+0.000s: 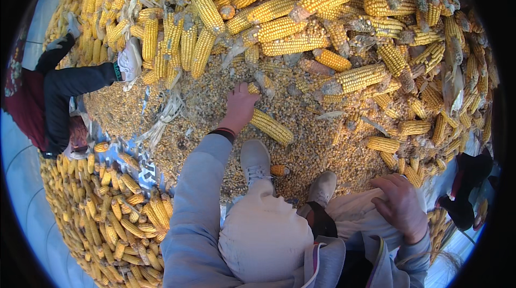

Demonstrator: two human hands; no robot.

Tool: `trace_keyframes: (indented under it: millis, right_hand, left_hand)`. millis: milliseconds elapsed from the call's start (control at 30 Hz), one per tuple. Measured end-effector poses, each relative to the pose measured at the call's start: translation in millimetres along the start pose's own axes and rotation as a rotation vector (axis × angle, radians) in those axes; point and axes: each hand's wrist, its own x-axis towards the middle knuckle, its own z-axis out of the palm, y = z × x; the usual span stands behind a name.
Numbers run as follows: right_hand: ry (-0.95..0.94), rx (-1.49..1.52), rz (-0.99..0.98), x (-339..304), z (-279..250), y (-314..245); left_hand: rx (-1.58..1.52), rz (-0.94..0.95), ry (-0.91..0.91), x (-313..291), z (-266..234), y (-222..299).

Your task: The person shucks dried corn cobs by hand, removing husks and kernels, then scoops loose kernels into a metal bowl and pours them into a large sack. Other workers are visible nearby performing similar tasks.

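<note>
My left hand (239,107) reaches down to the layer of loose kernels (204,105) in front of my feet. Its fingers are bent around the end of an ear of corn (253,88), mostly hidden beneath them. Just right of that wrist, another yellow ear (272,127) lies slantwise on the kernels. Over my right leg, my right hand (400,204) holds nothing, its fingers loosely apart. A short corn piece (279,170) rests between my shoes.
A heap of husked ears (285,30) rises ahead and to the right. Another pile (107,218) spreads at lower left. One person (70,81) sits at the left; dark clothing of another (467,186) shows at the right. A dry husk (167,113) lies left of my hand.
</note>
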Motion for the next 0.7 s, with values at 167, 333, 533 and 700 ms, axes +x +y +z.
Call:
trace_keyframes:
  millis: [167, 333, 533, 700]
  right_hand:
    - [0.059, 0.022, -0.125, -17.3, 1.7, -3.8]
    - [0.133, 0.009, -0.214, -35.8, 3.1, -5.1]
    - [0.251, 0.011, -0.275, -59.9, 6.4, 4.9]
    - [0.278, -0.003, -0.312, -75.2, 11.0, 25.9]
  left_hand:
    - [0.151, 0.178, -0.437, -27.8, 2.9, 43.5]
    - [0.332, 0.134, -0.48, -28.6, -0.2, 95.0]
    - [0.362, 0.031, -0.243, -48.7, -27.4, 68.5]
    - [0.634, -0.207, -0.141, -162.7, -134.4, -12.8]
